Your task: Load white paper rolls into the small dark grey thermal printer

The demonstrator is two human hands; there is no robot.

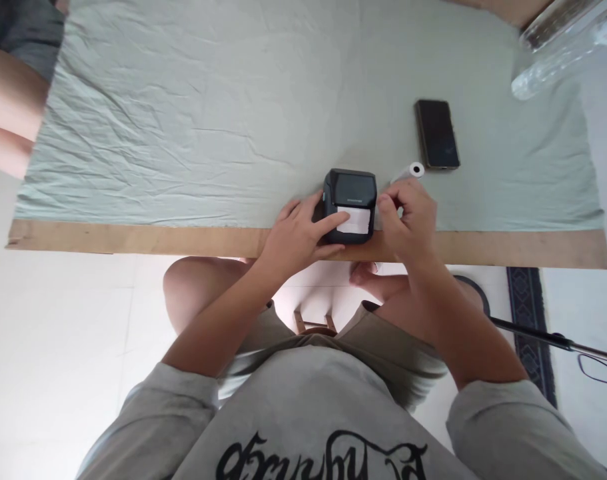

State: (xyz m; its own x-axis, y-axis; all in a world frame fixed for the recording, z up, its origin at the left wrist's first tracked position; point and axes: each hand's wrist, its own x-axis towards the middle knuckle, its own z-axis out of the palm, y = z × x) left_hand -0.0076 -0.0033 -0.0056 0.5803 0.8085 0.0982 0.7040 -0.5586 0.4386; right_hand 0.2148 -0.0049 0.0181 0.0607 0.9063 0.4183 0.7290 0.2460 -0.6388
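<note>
A small black label printer (353, 187) stands on the cloth at the table's near edge, with a piece of white paper (360, 222) on its front part. My left hand (297, 233) grips the printer's left side, one finger lying across onto the paper. Close against the printer's right side is my right hand (410, 217), its fingers curled in and thumb near the forefinger; anything between them is too small to make out. Just behind the right hand lies a white paper roll (414, 171), partly hidden by it.
A dark phone (437, 133) lies on the green cloth (208, 120) to the right. Clear plastic bottles (548, 70) lie at the far right corner. A wooden strip (133, 238) edges the table near me. Another person's bare limb (10, 100) shows at far left.
</note>
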